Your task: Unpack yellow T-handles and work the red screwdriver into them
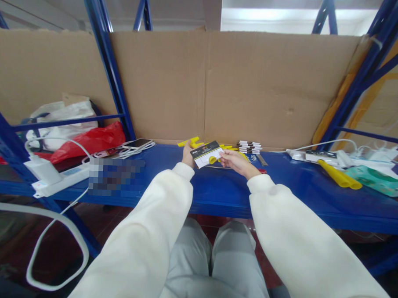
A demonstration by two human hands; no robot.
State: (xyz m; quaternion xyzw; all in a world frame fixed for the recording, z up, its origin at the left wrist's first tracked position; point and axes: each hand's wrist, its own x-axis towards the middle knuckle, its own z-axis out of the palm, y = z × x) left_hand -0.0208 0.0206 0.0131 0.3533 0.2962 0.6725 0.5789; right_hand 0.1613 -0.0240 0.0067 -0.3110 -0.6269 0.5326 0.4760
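A flat black-and-white printed card [204, 152] is held up, tilted, over the blue table. My left hand [187, 155] grips its left end, and several of its fingers are hidden behind it. At the right end, my right hand [237, 162] pinches the card between thumb and fingers. A short yellow piece [212, 160] shows against the card's lower edge; whether it is attached cannot be made out. Behind my hands lie several yellow strips or tubes [195, 142]. Just beyond my right hand is a stack of small black-and-white packs [249, 147].
A phone [138, 143] with a white cable and a white power strip [64, 178] sit to the left, near a red bag [90, 143]. Rolled yellow sheets [339, 175] and a green packet [377, 181] lie right. A cardboard wall [254, 85] stands behind the blue table [223, 192].
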